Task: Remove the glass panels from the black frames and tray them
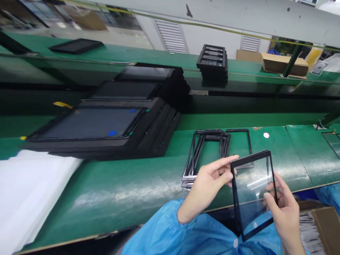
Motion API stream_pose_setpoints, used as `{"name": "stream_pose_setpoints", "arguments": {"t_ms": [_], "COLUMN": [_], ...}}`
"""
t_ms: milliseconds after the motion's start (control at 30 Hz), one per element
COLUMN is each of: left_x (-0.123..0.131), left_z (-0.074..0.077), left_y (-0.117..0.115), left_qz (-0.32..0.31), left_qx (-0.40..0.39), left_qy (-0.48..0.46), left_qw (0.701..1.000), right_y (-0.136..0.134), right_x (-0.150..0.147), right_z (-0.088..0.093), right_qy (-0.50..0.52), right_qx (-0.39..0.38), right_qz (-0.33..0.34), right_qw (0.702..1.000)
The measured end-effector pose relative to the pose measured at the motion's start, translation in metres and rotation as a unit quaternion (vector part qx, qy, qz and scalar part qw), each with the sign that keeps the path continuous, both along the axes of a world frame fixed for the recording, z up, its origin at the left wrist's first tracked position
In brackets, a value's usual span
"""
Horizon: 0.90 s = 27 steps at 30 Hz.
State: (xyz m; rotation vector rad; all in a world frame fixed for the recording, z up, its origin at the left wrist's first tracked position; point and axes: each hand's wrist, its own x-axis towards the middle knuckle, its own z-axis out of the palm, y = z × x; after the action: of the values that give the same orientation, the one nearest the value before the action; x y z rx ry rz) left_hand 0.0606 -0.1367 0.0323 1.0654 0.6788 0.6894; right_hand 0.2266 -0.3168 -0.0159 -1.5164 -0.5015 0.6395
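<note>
My left hand [209, 184] pinches the left edge of a clear glass panel with a black border [251, 191], and my right hand [281, 209] grips its right edge. I hold the panel tilted upright above the front of the green workbench [111, 198]. Just beyond my left hand lies a loose pile of thin black rectangular frames [209, 152]. A further black frame [240, 141] lies to the right of the pile, partly behind the panel. Blue gown sleeves cover my forearms.
Left of my hands, stacked black tablet-like panels [90, 124] sit on the bench beside a white sheet [29, 191]. A glass panel [332, 143] lies at the right edge. Black trays [212, 62] and a cardboard box [284, 63] stand on the far bench.
</note>
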Motion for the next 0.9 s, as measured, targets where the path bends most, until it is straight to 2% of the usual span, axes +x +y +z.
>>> {"name": "stream_pose_setpoints", "arguments": {"t_ms": [200, 467, 567, 667, 733, 800, 900], "left_x": [0.001, 0.003, 0.004, 0.004, 0.003, 0.002, -0.001], "left_z": [0.0, -0.002, 0.0, 0.006, 0.012, 0.019, 0.021], "left_y": [-0.001, -0.005, -0.005, -0.004, -0.004, -0.005, -0.008], "left_qz": [0.004, 0.02, 0.018, 0.018, 0.016, 0.01, -0.006], "left_qx": [-0.04, -0.047, -0.039, -0.021, 0.0, 0.027, 0.058], "left_qy": [-0.006, 0.012, 0.028, 0.058, 0.08, 0.102, 0.13], "left_qw": [0.999, 0.999, 0.999, 0.998, 0.997, 0.994, 0.99], "right_y": [0.001, 0.005, 0.003, 0.002, 0.004, 0.009, 0.019], "right_x": [0.005, -0.002, -0.003, 0.0, 0.006, 0.014, 0.026], "right_z": [0.002, 0.002, -0.002, -0.002, 0.003, 0.014, 0.032], "right_qy": [0.022, 0.002, -0.032, -0.134, -0.228, -0.262, -0.155], "right_qx": [-0.015, -0.017, -0.026, -0.039, -0.04, -0.022, 0.011], "right_qz": [0.033, 0.014, 0.014, 0.016, -0.003, -0.024, 0.007], "right_qw": [0.999, 1.0, 0.999, 0.99, 0.973, 0.964, 0.988]}}
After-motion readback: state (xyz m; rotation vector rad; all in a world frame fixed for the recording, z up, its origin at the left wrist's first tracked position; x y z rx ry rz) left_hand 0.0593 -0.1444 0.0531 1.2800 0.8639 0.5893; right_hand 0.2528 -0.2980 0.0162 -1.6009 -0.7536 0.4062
